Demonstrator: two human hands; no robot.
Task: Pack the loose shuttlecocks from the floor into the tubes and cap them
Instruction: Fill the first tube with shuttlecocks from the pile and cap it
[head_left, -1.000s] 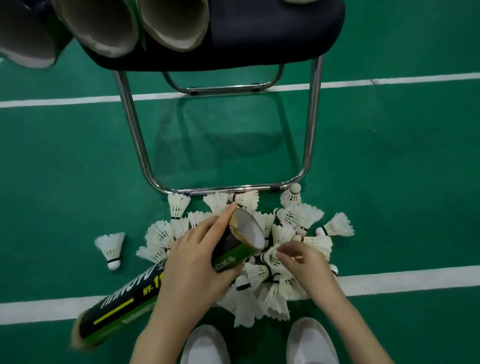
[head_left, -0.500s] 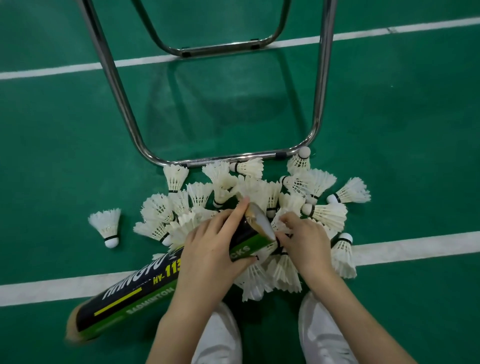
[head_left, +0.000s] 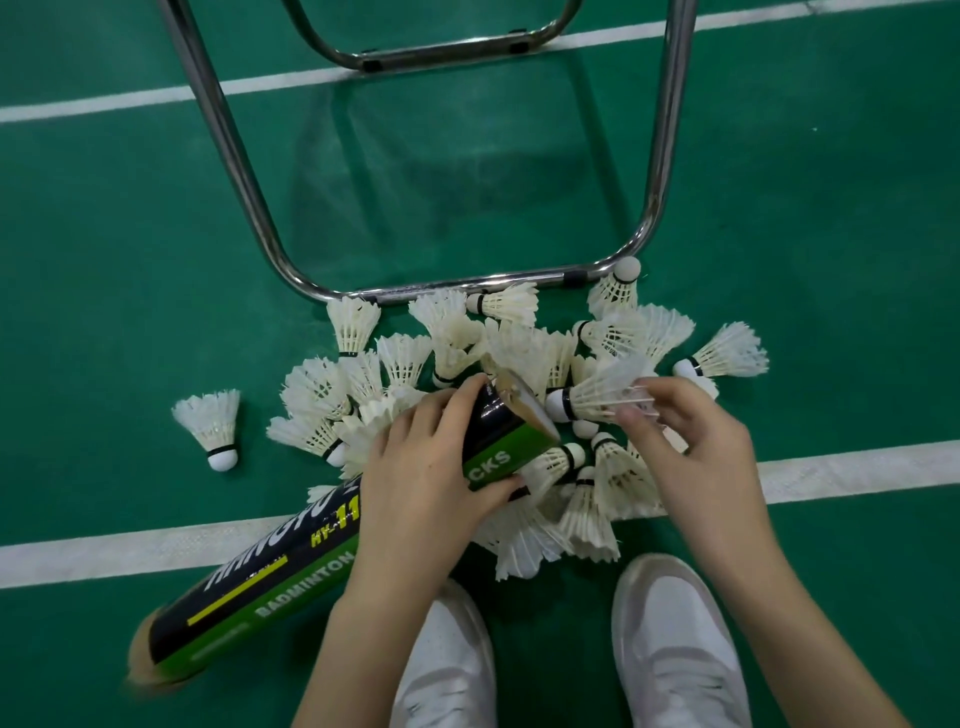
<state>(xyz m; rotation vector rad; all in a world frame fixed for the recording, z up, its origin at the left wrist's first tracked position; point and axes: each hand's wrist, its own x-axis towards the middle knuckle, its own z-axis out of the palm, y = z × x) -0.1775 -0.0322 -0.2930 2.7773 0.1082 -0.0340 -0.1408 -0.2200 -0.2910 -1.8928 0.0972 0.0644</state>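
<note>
Over the green court floor (head_left: 130, 270) our left hand (head_left: 426, 488) gripped a black-and-green cardboard tube (head_left: 291, 577) printed "BADMINTON" and "HY-11", other lettering hidden by fingers. Our right hand (head_left: 691, 452) pinched a white feather shuttlecock (head_left: 597, 397) beside its open mouth, above the loose white pile (head_left: 519, 358).

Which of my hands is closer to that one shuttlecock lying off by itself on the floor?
Left. Your left hand, gripping the tube, sits just to the right of the lone shuttlecock. Your right hand is much farther right, across the pile, pinching another shuttlecock.
</note>
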